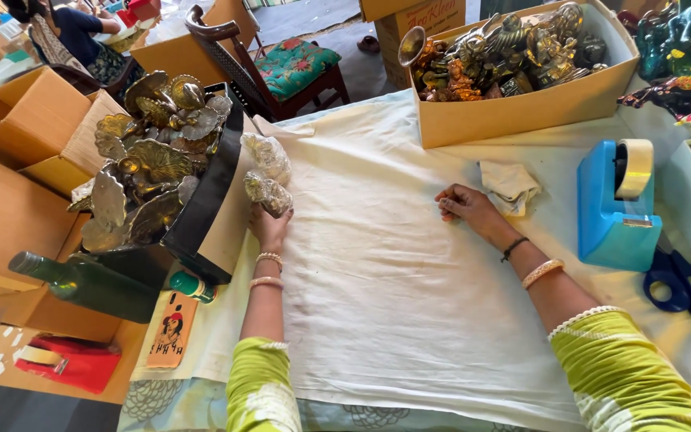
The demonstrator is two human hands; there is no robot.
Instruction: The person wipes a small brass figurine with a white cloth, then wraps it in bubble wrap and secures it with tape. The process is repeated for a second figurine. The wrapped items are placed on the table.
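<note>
Brass figure in clear plastic wrap, held at the cloth's left edge.

The left hand (269,226) grasps a wrapped brass figure (268,194); another wrapped one (268,156) lies just beyond. The right hand (467,208) rests loosely curled and empty on the white cloth (393,288). Many unwrapped brass pieces fill the left box (205,200) and the far box (521,112).

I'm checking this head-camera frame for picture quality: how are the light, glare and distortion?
Head view: soft, even daylight; the white cloth looks bright but keeps its creases; brass pieces in the box glint; wide-angle bending at the edges; left hand and right hand sharp.
</note>
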